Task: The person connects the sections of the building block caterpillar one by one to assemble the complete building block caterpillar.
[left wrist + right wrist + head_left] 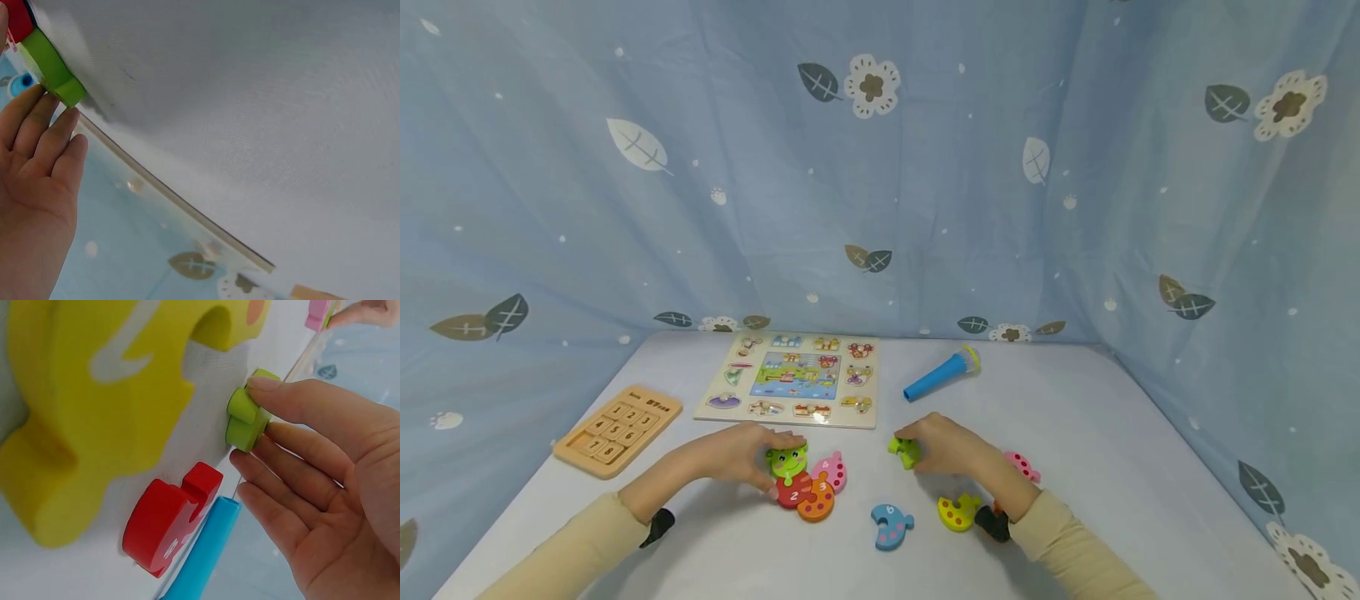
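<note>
Flat wooden caterpillar pieces lie joined on the table: a smiling green head (788,462), a red piece marked 2 (792,492), an orange 3 piece (817,500) and a pink 4 piece (831,472). My left hand (737,454) lies beside them, extended fingertips touching the head's top edge, thumb at the red piece. With thumb and fingertips, my right hand (946,446) pinches a lime-green puzzle piece (244,422) at the table surface. Nearer me are a blue 6 piece (891,527) and a yellow piece (955,513). The right forearm partly hides a pink dotted piece (1022,467).
Behind the hands lies a picture puzzle board (715,408). A blue toy microphone (936,377) lies to its right. At the left is a wooden number slide puzzle (617,431). A red piece (172,519) lies near the right wrist. A patterned blue curtain (925,208) borders the table.
</note>
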Tool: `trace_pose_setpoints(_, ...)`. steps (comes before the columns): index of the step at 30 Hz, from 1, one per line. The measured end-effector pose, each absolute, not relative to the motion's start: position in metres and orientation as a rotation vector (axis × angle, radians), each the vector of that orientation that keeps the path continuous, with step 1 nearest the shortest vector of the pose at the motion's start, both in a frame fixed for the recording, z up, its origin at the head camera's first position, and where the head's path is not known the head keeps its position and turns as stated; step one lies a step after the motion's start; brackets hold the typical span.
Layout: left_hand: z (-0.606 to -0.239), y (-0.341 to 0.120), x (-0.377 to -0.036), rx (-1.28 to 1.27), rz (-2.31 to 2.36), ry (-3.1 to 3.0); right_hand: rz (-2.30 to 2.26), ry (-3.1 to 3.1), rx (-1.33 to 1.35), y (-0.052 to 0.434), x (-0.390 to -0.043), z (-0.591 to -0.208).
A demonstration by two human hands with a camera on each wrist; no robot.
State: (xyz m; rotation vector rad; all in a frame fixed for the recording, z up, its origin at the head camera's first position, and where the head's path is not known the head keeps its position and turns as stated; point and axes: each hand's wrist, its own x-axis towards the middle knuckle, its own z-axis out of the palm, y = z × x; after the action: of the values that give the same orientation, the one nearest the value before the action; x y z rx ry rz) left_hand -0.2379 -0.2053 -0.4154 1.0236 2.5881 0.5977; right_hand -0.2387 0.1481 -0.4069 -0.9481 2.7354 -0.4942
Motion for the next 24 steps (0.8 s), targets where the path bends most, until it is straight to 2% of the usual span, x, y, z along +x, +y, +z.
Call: trace_pose_setpoints(24, -0.4212, -0.2089, -0.2384, 1.013, 0.669, 2.565, -0.562, 2.734, -1.004, 0.1378, -0.2436, -0.4095)
